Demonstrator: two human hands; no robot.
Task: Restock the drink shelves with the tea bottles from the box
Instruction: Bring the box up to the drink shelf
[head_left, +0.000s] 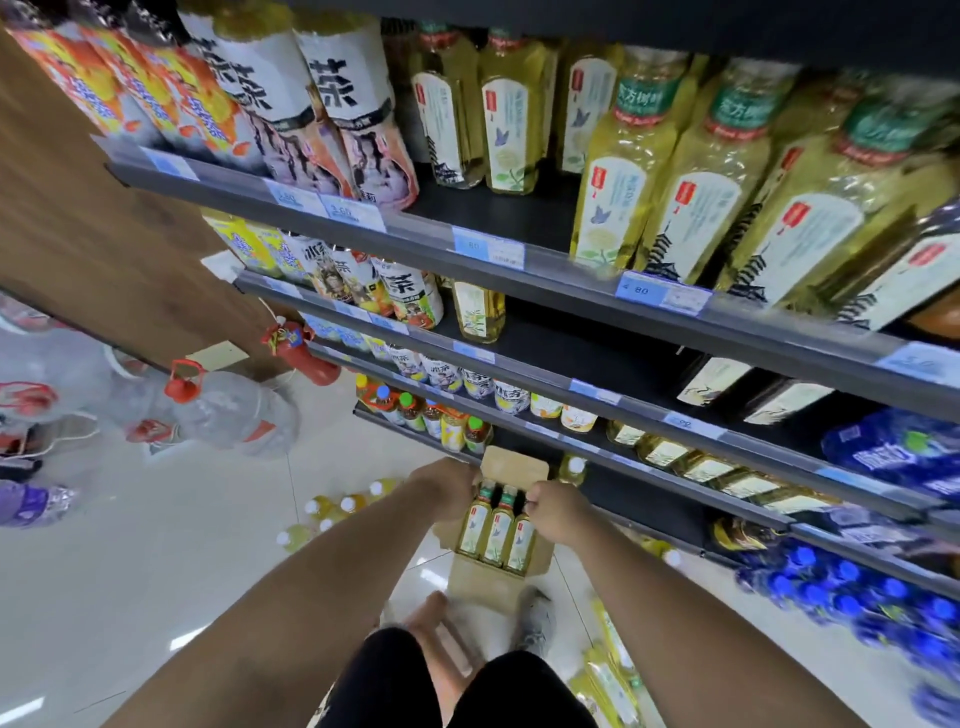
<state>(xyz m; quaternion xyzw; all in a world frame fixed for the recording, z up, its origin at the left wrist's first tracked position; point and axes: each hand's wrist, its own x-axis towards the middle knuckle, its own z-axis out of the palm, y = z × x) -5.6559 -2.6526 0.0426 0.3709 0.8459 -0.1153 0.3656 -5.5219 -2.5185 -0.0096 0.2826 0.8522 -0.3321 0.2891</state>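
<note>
Three tea bottles (497, 526) in open box (491, 584), right hand (560, 513) curled round rightmost neck, left hand (445, 486) at flap, fingertips hidden, grip undeterminable.

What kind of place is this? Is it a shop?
Most likely a shop's drinks aisle: dark metal shelves hold rows of yellow plastic tea bottles, blue-and-white paper price tags line the shelf edges, and a brown cardboard box of more bottles sits on the pale floor.
</note>
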